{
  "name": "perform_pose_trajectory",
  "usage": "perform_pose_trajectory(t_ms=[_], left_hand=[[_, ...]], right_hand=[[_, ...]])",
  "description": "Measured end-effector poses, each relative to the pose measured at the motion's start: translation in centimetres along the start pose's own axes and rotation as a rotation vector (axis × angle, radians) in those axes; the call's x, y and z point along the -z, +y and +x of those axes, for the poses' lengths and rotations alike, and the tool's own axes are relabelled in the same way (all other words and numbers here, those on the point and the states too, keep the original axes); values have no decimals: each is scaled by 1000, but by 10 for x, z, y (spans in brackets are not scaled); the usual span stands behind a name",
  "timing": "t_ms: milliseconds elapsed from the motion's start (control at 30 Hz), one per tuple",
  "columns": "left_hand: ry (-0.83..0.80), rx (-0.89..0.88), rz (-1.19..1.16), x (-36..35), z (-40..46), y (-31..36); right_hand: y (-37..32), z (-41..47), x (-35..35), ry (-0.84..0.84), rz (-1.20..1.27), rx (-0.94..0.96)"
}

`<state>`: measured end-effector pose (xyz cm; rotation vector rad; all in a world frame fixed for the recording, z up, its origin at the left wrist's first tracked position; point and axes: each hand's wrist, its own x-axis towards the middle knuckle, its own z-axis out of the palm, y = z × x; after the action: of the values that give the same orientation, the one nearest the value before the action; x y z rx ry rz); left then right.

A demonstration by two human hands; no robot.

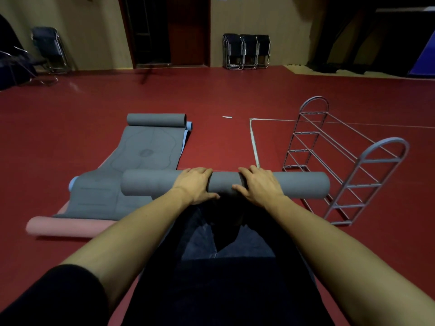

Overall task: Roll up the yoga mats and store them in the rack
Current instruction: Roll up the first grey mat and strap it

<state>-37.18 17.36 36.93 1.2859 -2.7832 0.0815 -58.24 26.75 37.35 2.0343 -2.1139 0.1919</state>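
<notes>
We hold a fully rolled grey yoga mat (224, 185) crosswise in front of us, just above our knees. Our left hand (194, 185) and right hand (257, 185) sit side by side on the middle of the roll, fingers curled over its top and thumbs hooked round its near side, so both hands clasp it firmly.

Taking this roll as our landmark: the metal rack (348, 161) stands just to its right and slightly beyond it, on the red floor (223, 97), with the roll's right end close to the rack's near arched end frame. The tiers appear empty. To the left of the roll, another grey mat (141, 161) lies partly unrolled, its far end curled up. A blue mat (188, 128) peeks out beneath it, and a pink mat (68, 227) lies at its near end, left of our arms. Folded chairs (246, 51) stand against the wall far beyond.

We judge the rolling of this mat done and the storing step in hand. The next move calls for swinging the roll rightward, lining it up with a tier, and sliding it in without letting it loosen.
</notes>
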Motion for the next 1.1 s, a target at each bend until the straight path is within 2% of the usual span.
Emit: perform_pose_trajectory(t_ms=[233,467,700,867,1100], left_hand=[[3,2,19,-9,11,-6],[-32,-20,36,-1,21,-13],[15,-45,52,1,21,-16],[87,-40,45,19,20,-16],[216,-37,50,73,28,-23]], right_hand=[[6,5,-5,-18,55,46],[16,14,-18,7,56,3],[33,28,-4,-164,-32,15],[35,38,17,-89,-124,110],[41,50,65,121,-211,130]])
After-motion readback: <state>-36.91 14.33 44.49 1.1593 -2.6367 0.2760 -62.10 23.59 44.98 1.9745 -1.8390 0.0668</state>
